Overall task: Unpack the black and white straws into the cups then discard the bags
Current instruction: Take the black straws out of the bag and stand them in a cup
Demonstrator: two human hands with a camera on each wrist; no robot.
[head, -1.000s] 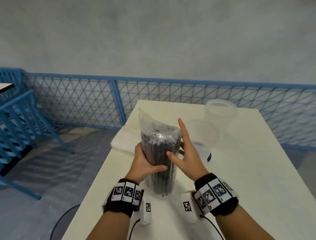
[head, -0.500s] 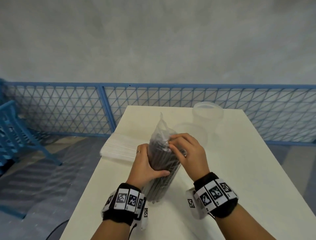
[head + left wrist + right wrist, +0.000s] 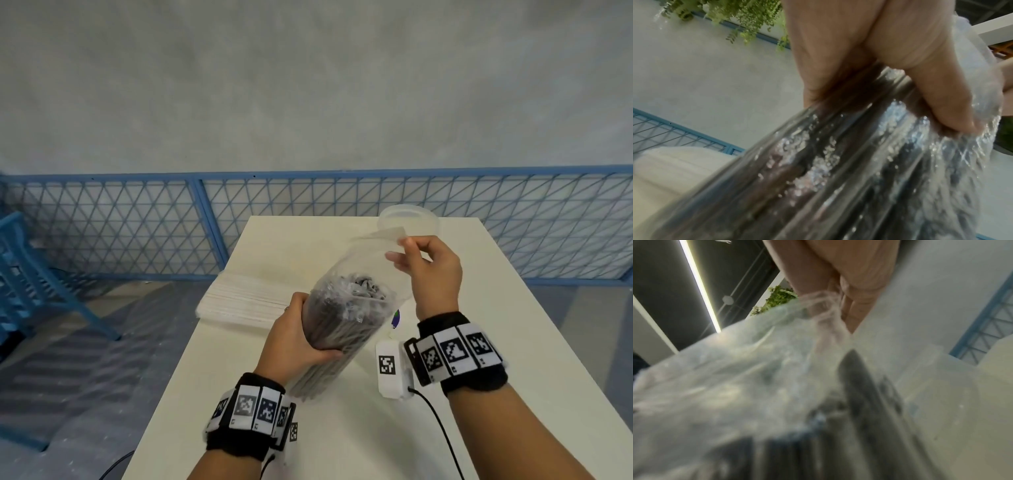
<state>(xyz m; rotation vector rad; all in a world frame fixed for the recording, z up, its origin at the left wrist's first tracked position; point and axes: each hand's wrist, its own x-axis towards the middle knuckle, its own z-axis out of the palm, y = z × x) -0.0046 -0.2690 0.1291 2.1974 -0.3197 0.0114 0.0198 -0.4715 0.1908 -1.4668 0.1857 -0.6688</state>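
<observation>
Cream rectangular counter [image 3: 428,394] runs toward 12 o'clock, ending at a blue metal lattice fence [image 3: 308,226] in front of a grey plaster wall [image 3: 308,85]. Blue slatted chair [image 3: 30,274] at 9 o'clock on grey floor [image 3: 85,359]. Counter's left edge drops to the floor at 8 o'clock; bare counter lies at 3 to 5 o'clock, right of the hands.

Flat pack of white straws [image 3: 246,301] lies at 10 o'clock, overhanging the left edge. Clear round plastic cup [image 3: 409,219] stands at 12 o'clock near the far edge.

Left hand [image 3: 296,337] wraps fingers and thumb round the middle of the clear plastic bag of black straws [image 3: 346,318], tilted toward 1 o'clock, lower end near the counter; contact cannot be told. Left wrist view: thumb [image 3: 941,100] pressed on crinkled film, blurred.

Right hand [image 3: 433,274] is raised at 1 o'clock, fingertips pinching the bag's loose top flap [image 3: 383,236], pulled up and taut. Right wrist view: film gathered between fingers [image 3: 855,313], blurred.
</observation>
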